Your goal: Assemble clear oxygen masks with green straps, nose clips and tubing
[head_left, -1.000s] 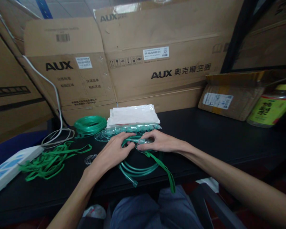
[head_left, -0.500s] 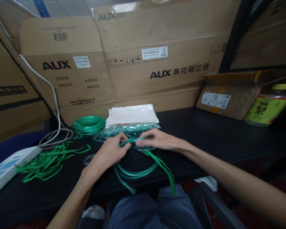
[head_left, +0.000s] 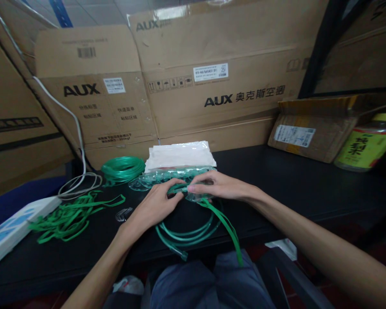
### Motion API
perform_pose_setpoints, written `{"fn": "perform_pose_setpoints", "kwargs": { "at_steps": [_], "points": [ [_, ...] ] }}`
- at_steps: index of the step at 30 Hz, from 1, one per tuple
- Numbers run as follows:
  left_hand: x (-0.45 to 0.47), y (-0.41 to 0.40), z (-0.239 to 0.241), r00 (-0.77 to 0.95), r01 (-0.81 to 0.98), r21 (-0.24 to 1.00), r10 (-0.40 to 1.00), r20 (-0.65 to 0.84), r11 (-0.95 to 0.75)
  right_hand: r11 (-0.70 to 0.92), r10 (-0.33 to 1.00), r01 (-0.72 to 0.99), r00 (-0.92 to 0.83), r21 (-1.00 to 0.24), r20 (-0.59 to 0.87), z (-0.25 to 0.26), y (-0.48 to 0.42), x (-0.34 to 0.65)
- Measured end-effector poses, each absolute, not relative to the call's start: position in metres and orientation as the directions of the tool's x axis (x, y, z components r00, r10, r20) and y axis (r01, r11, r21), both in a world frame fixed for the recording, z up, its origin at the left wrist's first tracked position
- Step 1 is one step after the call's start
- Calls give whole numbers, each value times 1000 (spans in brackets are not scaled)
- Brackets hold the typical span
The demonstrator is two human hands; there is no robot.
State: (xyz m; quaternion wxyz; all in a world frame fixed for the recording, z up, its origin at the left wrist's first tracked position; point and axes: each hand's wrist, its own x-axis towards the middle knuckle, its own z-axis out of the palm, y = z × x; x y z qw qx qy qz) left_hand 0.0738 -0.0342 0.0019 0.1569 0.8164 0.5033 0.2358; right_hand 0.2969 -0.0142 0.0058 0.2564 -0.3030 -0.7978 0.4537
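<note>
Both hands meet over a clear green oxygen mask [head_left: 197, 195] near the front of the black table [head_left: 296, 180]. My left hand [head_left: 156, 206] pinches the green tubing where it joins the mask. My right hand [head_left: 217, 186] grips the mask from the right, fingers closed on it. A loop of green tubing [head_left: 186, 234] lies below the hands, its end over the table edge. A green elastic strap [head_left: 228, 234] hangs from the mask toward my lap. Just behind the hands lies a row of clear masks [head_left: 167, 175].
A stack of white plastic bags [head_left: 180, 155] sits behind the masks. A coil of green tubing [head_left: 122, 168] and a pile of green straps [head_left: 67, 214] lie left, near white cable [head_left: 80, 184] and a white box [head_left: 9, 231]. Cardboard boxes [head_left: 218, 86] line the back; a bottle [head_left: 365, 143] stands right.
Both hands have shifted slightly away from me with the mask. The tubing loop and strap have moved with them; my left fingers have closed in on the tubing at the mask.
</note>
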Motion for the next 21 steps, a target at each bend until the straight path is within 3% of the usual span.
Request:
{"fn": "perform_pose_setpoints", "kwargs": {
  "at_steps": [6, 11, 21],
  "points": [
    [76, -40, 8, 400, 705, 557, 895, 197, -438, 364, 775, 275, -619, -890, 125, 3, -12, 297],
    [75, -40, 7, 435, 739, 453, 867, 244, -498, 385, 786, 272, -598, -882, 158, 2, -10, 298],
    [75, -38, 1, 568, 661, 373, 759, 319, -651, 282, 836, 374, -547, -883, 36, 9, -17, 296]
  ]
}}
